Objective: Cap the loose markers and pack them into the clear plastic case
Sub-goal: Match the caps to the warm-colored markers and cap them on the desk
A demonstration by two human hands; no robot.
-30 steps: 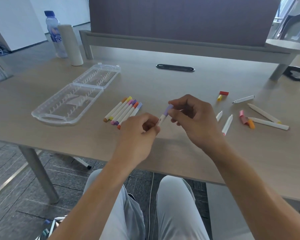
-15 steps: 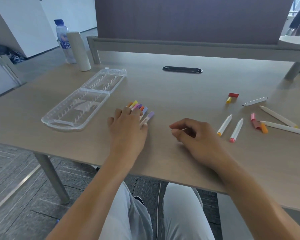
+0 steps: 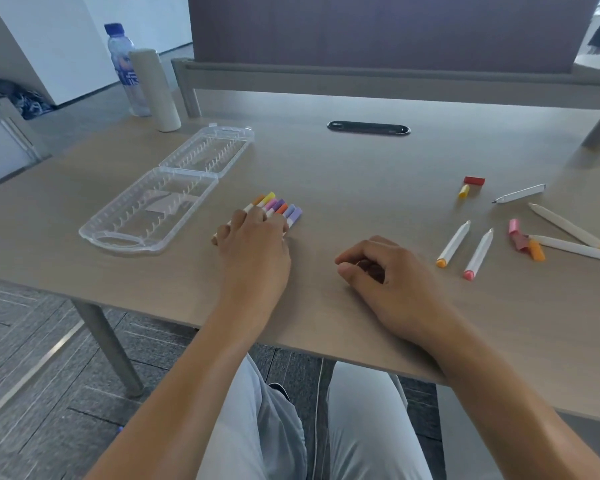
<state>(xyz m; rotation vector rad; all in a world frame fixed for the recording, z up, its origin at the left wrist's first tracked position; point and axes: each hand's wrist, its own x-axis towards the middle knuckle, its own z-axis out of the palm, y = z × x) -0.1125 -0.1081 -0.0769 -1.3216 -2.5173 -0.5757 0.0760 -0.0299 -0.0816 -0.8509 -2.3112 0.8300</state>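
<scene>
The clear plastic case (image 3: 118, 216) lies open and empty on the left of the table. Just right of it several capped markers (image 3: 280, 206) lie side by side; my left hand (image 3: 253, 244) rests flat on the row, covering their near ends. My right hand (image 3: 388, 275) rests on the table in the middle, fingers loosely curled, holding nothing. Several uncapped white markers (image 3: 478, 252) and loose caps in red (image 3: 474, 180), yellow (image 3: 463, 191), pink (image 3: 515, 230) and orange (image 3: 536, 250) lie scattered on the right.
A water bottle (image 3: 123, 64) and a white cylinder (image 3: 155, 88) stand at the back left. A black cable slot (image 3: 368, 127) sits mid-table before a grey partition (image 3: 361, 74). The table's front edge runs just under my forearms.
A second ago both hands held the purple marker above the table. My left hand laid it at the right end of the capped row and now rests there; my right hand let go and sank to the table.
</scene>
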